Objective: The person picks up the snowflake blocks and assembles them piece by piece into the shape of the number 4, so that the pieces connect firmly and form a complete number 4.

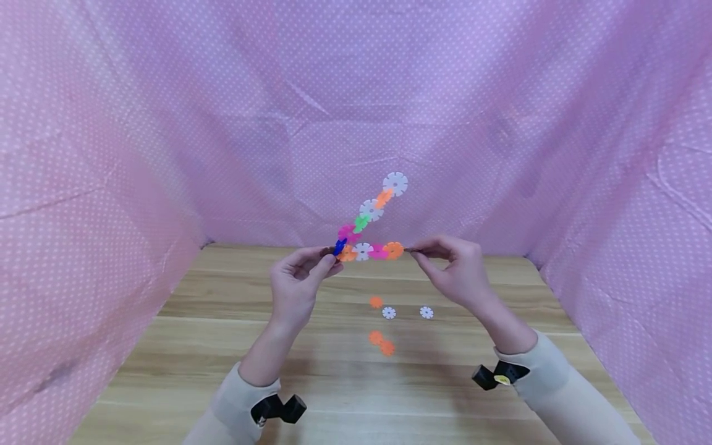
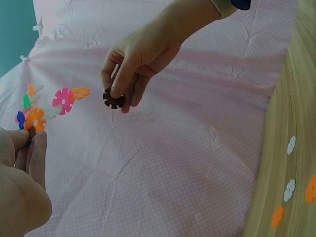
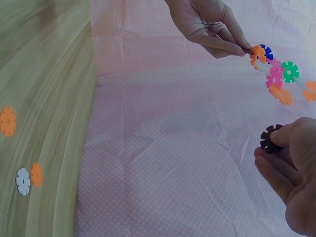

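In the head view a V-shaped chain of interlocking snowflake discs hangs above the table. Its long branch climbs through blue [image 1: 340, 246], pink, green [image 1: 361, 223], white and orange discs to a white disc [image 1: 395, 184]. The short branch runs right to an orange disc [image 1: 393, 250]. At the corner where both branches meet, my left hand [image 1: 295, 285] pinches a dark brown disc [image 2: 32, 133] of the chain. My right hand [image 1: 458, 272] pinches another dark brown notched disc [image 3: 269, 139] between thumb and fingers; the wrist views show it apart from the short branch's orange end.
On the wooden table [image 1: 222, 346] below the hands lie loose white discs [image 1: 426, 313] and several orange discs [image 1: 376, 302], two of them together nearer the front. Pink dotted cloth [image 1: 356, 142] encloses the back and both sides.
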`<state>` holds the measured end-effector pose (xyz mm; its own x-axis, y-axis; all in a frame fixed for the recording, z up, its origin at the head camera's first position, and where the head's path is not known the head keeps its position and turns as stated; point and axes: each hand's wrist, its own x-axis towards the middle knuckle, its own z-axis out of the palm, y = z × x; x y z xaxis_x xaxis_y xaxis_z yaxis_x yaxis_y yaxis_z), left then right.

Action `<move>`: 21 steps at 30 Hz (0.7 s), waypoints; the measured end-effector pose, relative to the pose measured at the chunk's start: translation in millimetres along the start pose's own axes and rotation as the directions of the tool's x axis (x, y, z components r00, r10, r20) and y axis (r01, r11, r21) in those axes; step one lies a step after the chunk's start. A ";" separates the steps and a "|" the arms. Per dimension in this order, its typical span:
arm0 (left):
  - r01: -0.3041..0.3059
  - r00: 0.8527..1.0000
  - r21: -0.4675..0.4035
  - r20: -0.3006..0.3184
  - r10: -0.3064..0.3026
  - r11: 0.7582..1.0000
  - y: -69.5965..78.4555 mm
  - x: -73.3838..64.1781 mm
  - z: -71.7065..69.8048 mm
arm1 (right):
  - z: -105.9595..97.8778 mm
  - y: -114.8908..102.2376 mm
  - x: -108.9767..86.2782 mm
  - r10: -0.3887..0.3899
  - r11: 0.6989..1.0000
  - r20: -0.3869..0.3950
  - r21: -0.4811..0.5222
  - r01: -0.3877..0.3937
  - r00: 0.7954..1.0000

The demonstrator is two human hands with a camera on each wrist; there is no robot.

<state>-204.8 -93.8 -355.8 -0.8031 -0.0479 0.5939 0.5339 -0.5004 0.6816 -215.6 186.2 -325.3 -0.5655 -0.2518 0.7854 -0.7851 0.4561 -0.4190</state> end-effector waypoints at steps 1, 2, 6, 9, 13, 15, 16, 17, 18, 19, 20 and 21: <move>0.002 1.000 -0.001 0.000 -0.002 1.000 0.3 0.0 -0.1 | -0.4 -0.9 0.1 -0.007 1.000 -0.016 0.006 0.007 1.000; 0.003 1.000 0.001 -0.002 -0.003 1.000 0.6 0.0 -0.2 | -0.7 -2.0 0.4 -0.016 1.000 -0.034 0.010 0.017 0.999; 0.003 1.000 0.011 -0.023 -0.003 1.000 2.7 0.5 -1.2 | -1.1 -6.2 1.5 -0.065 0.998 -0.089 0.019 0.067 0.994; -0.004 0.999 0.004 -0.041 0.005 1.000 3.9 1.4 -2.3 | -0.4 -8.6 3.1 -0.136 0.991 -0.114 -0.025 0.134 0.984; -0.006 0.999 0.003 -0.035 0.006 1.000 4.3 1.8 -2.5 | 0.9 -10.9 4.7 -0.220 0.974 -0.135 -0.077 0.211 0.966; -0.004 1.000 0.008 -0.027 0.004 1.000 4.3 1.6 -2.2 | 1.2 -11.9 5.2 -0.237 0.971 -0.141 -0.070 0.229 0.961; -0.003 1.000 0.013 -0.025 0.003 1.000 4.3 1.5 -2.0 | 1.3 -12.3 5.4 -0.241 0.970 -0.143 -0.070 0.233 0.960; -0.003 1.000 0.011 -0.023 0.003 1.000 4.3 1.3 -1.9 | 1.4 -12.6 5.5 -0.243 0.970 -0.146 -0.066 0.235 0.959; -0.003 1.000 0.011 -0.021 0.003 1.000 4.3 1.2 -1.8 | 1.4 -12.8 5.5 -0.245 0.969 -0.147 -0.063 0.238 0.958; -0.004 1.000 0.010 -0.023 0.004 1.000 4.3 1.1 -1.6 | 1.5 -12.8 5.5 -0.247 0.969 -0.147 -0.063 0.240 0.958; -0.004 1.000 0.009 -0.023 0.005 1.000 4.3 0.9 -1.5 | 1.6 -12.9 5.4 -0.248 0.968 -0.147 -0.063 0.242 0.957; -0.004 1.000 0.009 -0.024 0.004 1.000 4.4 0.7 -1.2 | 1.7 -12.8 5.2 -0.251 0.968 -0.147 -0.060 0.245 0.957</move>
<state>-203.3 -97.1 -352.9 -0.8071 -0.0706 0.5861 0.5393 -0.4921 0.6833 -208.8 177.6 -316.6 -0.3069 -0.2302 0.9235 -0.8828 0.4314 -0.1859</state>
